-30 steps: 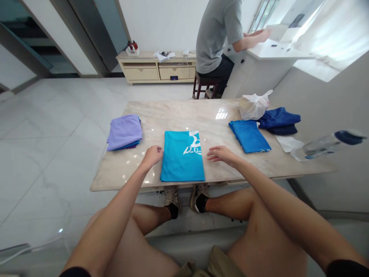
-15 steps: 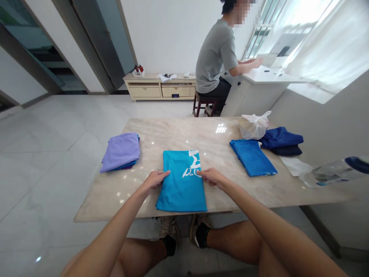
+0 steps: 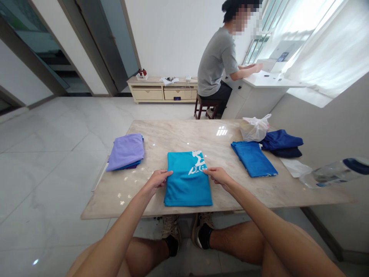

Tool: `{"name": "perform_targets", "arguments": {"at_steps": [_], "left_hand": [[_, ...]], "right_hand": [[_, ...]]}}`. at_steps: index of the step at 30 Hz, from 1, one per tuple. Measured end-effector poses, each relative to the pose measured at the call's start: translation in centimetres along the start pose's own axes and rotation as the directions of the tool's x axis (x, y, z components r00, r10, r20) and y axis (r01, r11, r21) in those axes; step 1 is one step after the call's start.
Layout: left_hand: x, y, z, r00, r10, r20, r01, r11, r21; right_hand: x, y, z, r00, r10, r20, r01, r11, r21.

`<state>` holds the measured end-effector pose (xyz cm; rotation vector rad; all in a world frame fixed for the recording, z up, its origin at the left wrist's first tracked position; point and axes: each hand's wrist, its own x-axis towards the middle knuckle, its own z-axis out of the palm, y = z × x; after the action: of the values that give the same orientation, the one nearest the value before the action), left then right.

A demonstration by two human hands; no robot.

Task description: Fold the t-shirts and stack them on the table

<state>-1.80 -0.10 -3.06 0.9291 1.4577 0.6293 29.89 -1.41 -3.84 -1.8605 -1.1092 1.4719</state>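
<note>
A folded turquoise shirt [image 3: 188, 188] with white lettering lies near the front edge of the marble-topped table [image 3: 161, 134]. My left hand [image 3: 160, 179] pinches its left edge between thumb and fingers. On the opposite side, my right hand [image 3: 217, 177] pinches the right edge beside the lettering. To the left sits a stack of folded clothes with a lilac one [image 3: 127, 150] on top and blue and purple layers beneath. A folded blue garment [image 3: 254, 158] rests on the right side.
Beyond the blue garment are a white plastic bag [image 3: 255, 127], dark blue cloth [image 3: 282, 141], a white paper [image 3: 295, 167] and a clear bottle [image 3: 331, 173] lying on its side. A person [image 3: 216, 61] sits on a stool at a white desk [image 3: 268, 79]. A low cabinet [image 3: 147, 94] stands by the wall.
The shirt's near edge has moved slightly away from me and looks straighter. Both hands keep their pinch on its sides. The camera view has shifted a little.
</note>
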Motion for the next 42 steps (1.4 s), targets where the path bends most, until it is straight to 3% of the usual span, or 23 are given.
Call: {"name": "perform_targets", "arguments": {"at_steps": [6,15,21,27,31,35,40,42], "left_hand": [[-1.3,1.7,-0.5,0.998,0.065,-0.019,-0.066,0.995,-0.069],[-3.5,5.6,-1.0,0.978,0.194,-0.071,-0.206,0.923,-0.324],[-4.2,7.7,-0.5,0.941,0.276,-0.196,-0.328,0.888,-0.324],[-5.8,9.7,0.6,0.908,0.372,-0.192,-0.415,0.864,-0.286],[-6.1,10.2,1.1,0.879,0.433,-0.2,-0.473,0.844,-0.254],[-5.6,10.4,1.0,0.803,0.548,-0.233,-0.582,0.806,-0.107],[-5.5,10.7,0.9,0.643,0.733,-0.221,-0.745,0.665,0.038],[-5.5,10.5,1.0,0.625,0.756,-0.194,-0.766,0.642,0.035]], "right_hand": [[-0.5,-1.5,-1.4,0.998,-0.067,-0.015,0.068,0.996,0.054],[-1.9,-6.2,-3.7,0.95,-0.31,-0.031,0.311,0.937,0.16],[-3.4,-9.4,-4.7,0.914,-0.393,-0.099,0.403,0.905,0.133],[-4.5,-10.6,-5.7,0.853,-0.462,-0.243,0.489,0.87,0.063],[-3.9,-10.6,-5.9,0.77,-0.537,-0.343,0.575,0.818,0.01],[-3.5,-10.4,-6.2,0.706,-0.623,-0.338,0.657,0.754,-0.018],[-3.4,-10.1,-6.6,0.604,-0.736,-0.306,0.766,0.642,-0.032],[-3.1,-9.7,-6.7,0.577,-0.757,-0.307,0.784,0.619,-0.051]]}}
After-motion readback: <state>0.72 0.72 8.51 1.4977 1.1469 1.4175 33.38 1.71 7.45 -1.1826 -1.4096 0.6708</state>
